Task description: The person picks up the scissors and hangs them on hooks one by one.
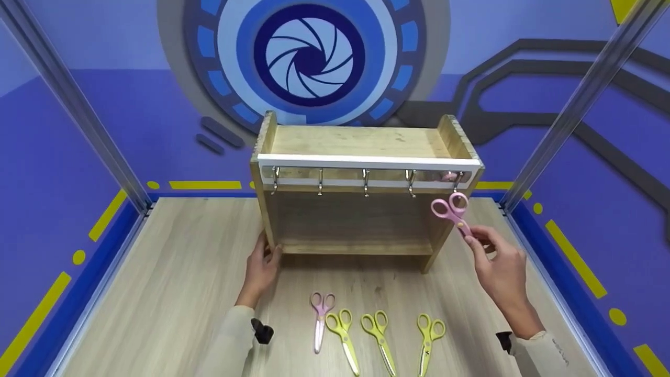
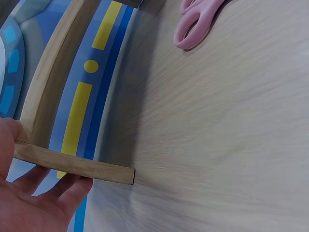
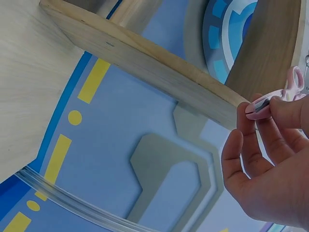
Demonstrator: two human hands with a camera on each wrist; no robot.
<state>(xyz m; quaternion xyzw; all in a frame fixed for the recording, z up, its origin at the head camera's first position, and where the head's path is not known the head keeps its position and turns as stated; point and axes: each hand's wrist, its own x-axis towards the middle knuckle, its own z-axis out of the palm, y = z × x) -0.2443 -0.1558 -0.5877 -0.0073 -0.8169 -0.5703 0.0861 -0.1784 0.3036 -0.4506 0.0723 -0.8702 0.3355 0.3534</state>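
A wooden shelf rack (image 1: pixel 356 248) stands on the table, with a row of metal hooks (image 1: pixel 366 180) along its white-edged front rail. My left hand (image 1: pixel 261 269) grips the lower left side panel (image 2: pixel 91 166), thumb in front and fingers behind. At the rack's right, my right hand (image 1: pixel 500 267) pinches pink scissors (image 1: pixel 461 226) by the blade end between thumb and fingers. Their handle loops point upward, just below the rightmost hook (image 1: pixel 458 180); whether they touch it I cannot tell. The blades are partly hidden by the fingers.
In front of the rack lie another pair of pink scissors (image 1: pixel 318 335) and three yellow-green pairs, the left (image 1: pixel 347 343), middle (image 1: pixel 384 348) and right (image 1: pixel 426 345). Blue printed walls with metal corner posts (image 1: pixel 570 99) enclose the wooden table (image 1: pixel 172 293).
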